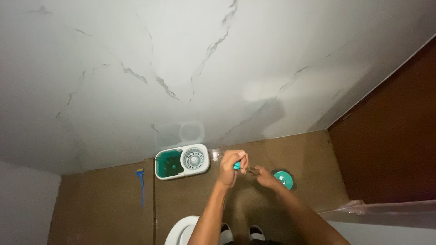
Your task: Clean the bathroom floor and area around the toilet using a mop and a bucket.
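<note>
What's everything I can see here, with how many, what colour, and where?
Spin mop bucket: one, white with teal inside and a round white wringer basket, on the floor against the marble wall.
Mop head disc: one, teal, on the floor right of the hands.
Mop handle: one, teal grip, held in both hands.
Small blue tool: one, on the floor left of the bucket; kind unclear.
Toilet: one, white, bottom edge.
Floor: brown.
Left hand: gripping the handle.
Right hand: on the handle lower down.
</note>
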